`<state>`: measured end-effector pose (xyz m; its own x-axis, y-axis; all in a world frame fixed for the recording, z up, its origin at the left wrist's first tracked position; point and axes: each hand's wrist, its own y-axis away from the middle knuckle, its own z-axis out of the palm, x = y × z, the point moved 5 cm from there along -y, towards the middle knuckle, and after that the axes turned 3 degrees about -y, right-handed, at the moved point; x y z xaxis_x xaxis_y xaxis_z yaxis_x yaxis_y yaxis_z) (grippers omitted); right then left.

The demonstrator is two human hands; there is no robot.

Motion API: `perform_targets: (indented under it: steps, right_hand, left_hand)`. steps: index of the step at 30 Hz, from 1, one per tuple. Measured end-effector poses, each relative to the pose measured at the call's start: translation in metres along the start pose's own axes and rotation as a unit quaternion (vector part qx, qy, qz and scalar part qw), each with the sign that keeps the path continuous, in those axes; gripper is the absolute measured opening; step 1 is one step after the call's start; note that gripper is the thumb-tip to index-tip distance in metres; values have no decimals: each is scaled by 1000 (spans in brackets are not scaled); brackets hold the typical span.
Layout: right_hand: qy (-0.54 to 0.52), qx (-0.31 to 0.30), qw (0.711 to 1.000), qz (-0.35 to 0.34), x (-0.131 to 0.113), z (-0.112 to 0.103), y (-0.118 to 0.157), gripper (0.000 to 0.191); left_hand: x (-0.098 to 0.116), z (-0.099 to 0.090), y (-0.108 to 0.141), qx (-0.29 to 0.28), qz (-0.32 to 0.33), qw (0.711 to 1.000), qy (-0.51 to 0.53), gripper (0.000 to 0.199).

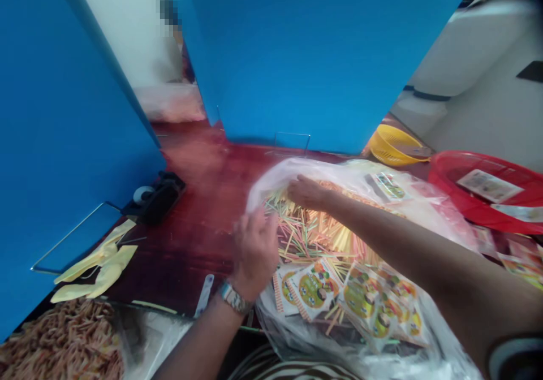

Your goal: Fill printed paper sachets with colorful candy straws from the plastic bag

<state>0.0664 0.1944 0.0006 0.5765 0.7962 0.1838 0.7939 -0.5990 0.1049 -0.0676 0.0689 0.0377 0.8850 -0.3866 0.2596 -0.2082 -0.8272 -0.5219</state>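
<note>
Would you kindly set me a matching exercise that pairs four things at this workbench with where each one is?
Things:
1 yellow slotted basket
2 red plastic tub
3 pale yellow rubber gloves
4 wristwatch

Places:
A on the left wrist
B holding a printed packet
C beside the blue panel at the view's left
D past the clear plastic bag, at the far blue panel's end

Pairs: 1-D, 2-B, 3-C, 4-A

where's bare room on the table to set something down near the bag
Bare red wood shows between the tape dispenser and the plastic bag, the widest patch, bordered below by the yellow gloves, and it narrows back along the blue partition. Crowded: the straws and sachets around the left hand and right hand, and the red basket beyond.
</note>
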Motion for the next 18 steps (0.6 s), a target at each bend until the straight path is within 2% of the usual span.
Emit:
perform_targets:
  steps: [2,4,5,7,9,11,12,13,14,16,18]
  right_hand:
    - [8,25,1000,17,0,-14,16,22]
    - [-7,57,997,57,-4,-28,39,21]
    - [-36,72,993,92,-8,-33,52,20]
    - [-155,94,969,169,-20,-34,78,16]
    - [-331,109,912,218,-38,-26,98,12]
    - [-502,103,829,227,-59,-15,107,13]
    - [-562,91,790,228,-69,-9,109,12]
    - [-601,79,761,232,-76,-5,108,11]
    - [-621,69,744,237,-81,-2,107,12]
    - [-621,70,741,245,-85,-1,101,17]
    - [-603,94,754,243,-83,-2,97,22]
  left_hand:
    - [17,5,14,-39,24,988,146,28]
    - [26,19,23,-95,-30,951,292,28]
    - [28,29,25,-118,-85,921,361,28]
    - [30,51,28,-150,-208,835,486,34]
    - [39,69,26,-178,-278,733,595,38]
    - [56,80,21,-216,-284,642,678,36]
    - [64,84,19,-227,-285,610,704,35]
    - [70,86,17,-228,-294,588,718,35]
    - [75,88,17,-219,-311,577,722,36]
    - [78,91,18,-180,-353,585,707,37]
    - [78,93,19,-145,-371,610,685,34]
